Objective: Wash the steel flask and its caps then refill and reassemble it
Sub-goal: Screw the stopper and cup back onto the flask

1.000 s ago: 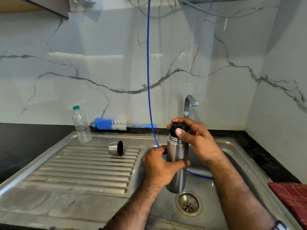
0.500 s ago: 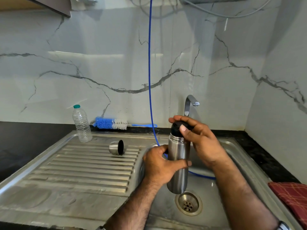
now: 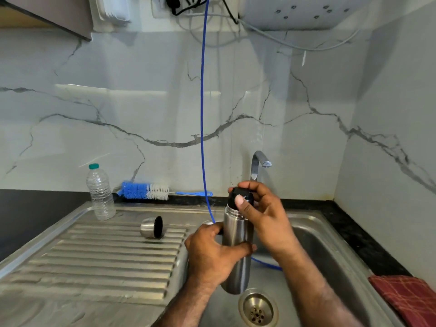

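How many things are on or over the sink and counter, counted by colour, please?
Steel: 2, the flask held over the sink, and the steel cap lying on its side on the drainboard
Black: 1, the inner cap on the flask
Clear: 1, the plastic bottle
Blue and white: 1, the bottle brush
Red: 1, the cloth
Total: 6

The flask (image 3: 237, 241) is shiny silver and its stopper (image 3: 240, 198) is black. The steel cap (image 3: 152, 227) is silver outside, black inside. The bottle brush (image 3: 145, 191) is blue and white. The clear water bottle (image 3: 100, 193) has a green lid. The hose (image 3: 202, 114) is blue. The cloth (image 3: 410, 296) is red with thin pale checks. The wall (image 3: 118, 102) is white with grey veins.
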Motion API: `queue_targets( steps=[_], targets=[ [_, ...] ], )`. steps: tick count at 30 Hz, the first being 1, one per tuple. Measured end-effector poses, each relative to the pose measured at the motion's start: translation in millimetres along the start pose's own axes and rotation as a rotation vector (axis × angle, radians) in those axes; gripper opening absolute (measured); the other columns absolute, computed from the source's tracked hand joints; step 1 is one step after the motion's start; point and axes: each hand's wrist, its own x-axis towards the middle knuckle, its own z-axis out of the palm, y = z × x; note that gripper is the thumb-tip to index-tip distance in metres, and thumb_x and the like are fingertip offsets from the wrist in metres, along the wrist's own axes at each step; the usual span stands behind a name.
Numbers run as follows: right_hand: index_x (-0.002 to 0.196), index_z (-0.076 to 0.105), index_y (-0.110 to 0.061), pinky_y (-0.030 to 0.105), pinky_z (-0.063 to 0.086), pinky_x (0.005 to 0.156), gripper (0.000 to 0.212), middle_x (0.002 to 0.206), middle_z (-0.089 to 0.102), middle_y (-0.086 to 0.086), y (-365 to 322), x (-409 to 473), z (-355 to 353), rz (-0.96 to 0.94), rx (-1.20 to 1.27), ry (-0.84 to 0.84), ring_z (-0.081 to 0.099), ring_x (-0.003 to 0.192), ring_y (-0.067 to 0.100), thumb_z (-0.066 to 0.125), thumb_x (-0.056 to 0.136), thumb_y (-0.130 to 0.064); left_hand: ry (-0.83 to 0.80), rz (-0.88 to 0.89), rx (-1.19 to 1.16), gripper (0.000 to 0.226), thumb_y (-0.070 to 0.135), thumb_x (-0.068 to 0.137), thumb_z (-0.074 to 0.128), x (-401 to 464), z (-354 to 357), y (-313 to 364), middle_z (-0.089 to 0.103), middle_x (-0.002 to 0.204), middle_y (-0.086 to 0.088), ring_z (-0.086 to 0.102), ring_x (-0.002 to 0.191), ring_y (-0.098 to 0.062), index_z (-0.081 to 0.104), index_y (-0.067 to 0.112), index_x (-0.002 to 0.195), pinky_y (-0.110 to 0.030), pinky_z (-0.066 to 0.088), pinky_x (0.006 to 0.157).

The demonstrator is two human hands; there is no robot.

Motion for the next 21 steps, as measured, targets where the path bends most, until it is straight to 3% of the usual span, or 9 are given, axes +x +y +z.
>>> queue_targets(
  steps=[4, 7, 11, 15, 18, 21],
  targets=[
    [0.136, 0.059, -0.007, 0.032, 0.057, 0.100, 0.046, 0.132, 0.074, 0.008, -3, 1, -9, 0.067, 0.153, -0.139, 0.069, 0.124, 0.022, 0.066, 0.092, -0.020, 0.018, 0.001, -0.022, 0.058, 0.077, 0.036, 0.088, -2, 1, 0, 0.073, 0.074, 0.016, 0.067, 0.072, -0.001, 0.078, 0.039, 0.079, -0.034, 0.058, 0.070],
    [0.132, 0.067, -0.010, 0.031, 0.059, 0.097, 0.047, 0.121, 0.077, 0.013, -2, 3, -5, 0.075, 0.135, -0.057, 0.073, 0.114, 0.023, 0.072, 0.086, -0.019, 0.020, -0.016, -0.023, 0.056, 0.077, 0.035, 0.086, -2, 0, 0, 0.072, 0.071, 0.016, 0.066, 0.070, -0.001, 0.078, 0.038, 0.076, -0.033, 0.057, 0.068],
    [0.117, 0.075, -0.012, 0.031, 0.060, 0.087, 0.035, 0.105, 0.081, 0.010, 1, 5, 4, 0.089, 0.106, 0.098, 0.077, 0.099, 0.023, 0.083, 0.085, -0.001, 0.013, -0.038, -0.034, 0.052, 0.075, 0.038, 0.084, -6, 1, 2, 0.073, 0.072, 0.023, 0.067, 0.072, 0.002, 0.079, 0.041, 0.077, -0.030, 0.057, 0.070],
    [0.114, 0.076, -0.017, 0.041, 0.063, 0.091, 0.043, 0.100, 0.082, 0.002, 2, 2, 13, 0.078, -0.012, 0.230, 0.079, 0.096, 0.018, 0.095, 0.075, -0.015, 0.038, -0.034, 0.010, 0.053, 0.074, 0.039, 0.083, -5, -1, 0, 0.072, 0.070, 0.022, 0.066, 0.073, 0.001, 0.080, 0.041, 0.080, -0.034, 0.057, 0.075],
    [0.108, 0.078, -0.023, 0.039, 0.065, 0.088, 0.046, 0.094, 0.082, -0.005, 3, -1, 20, 0.047, -0.121, 0.332, 0.079, 0.092, 0.011, 0.099, 0.068, -0.033, 0.071, -0.018, 0.054, 0.059, 0.076, 0.040, 0.081, -3, -3, -2, 0.071, 0.077, 0.017, 0.067, 0.084, -0.008, 0.080, 0.038, 0.086, -0.046, 0.056, 0.085],
    [0.111, 0.077, -0.024, 0.038, 0.064, 0.090, 0.047, 0.096, 0.082, -0.007, 3, -2, 21, 0.035, -0.142, 0.333, 0.078, 0.093, 0.007, 0.096, 0.071, -0.039, 0.067, -0.013, 0.081, 0.060, 0.080, 0.041, 0.079, -3, -1, -2, 0.069, 0.079, 0.017, 0.066, 0.086, -0.014, 0.079, 0.039, 0.085, -0.045, 0.056, 0.083]
  ],
)
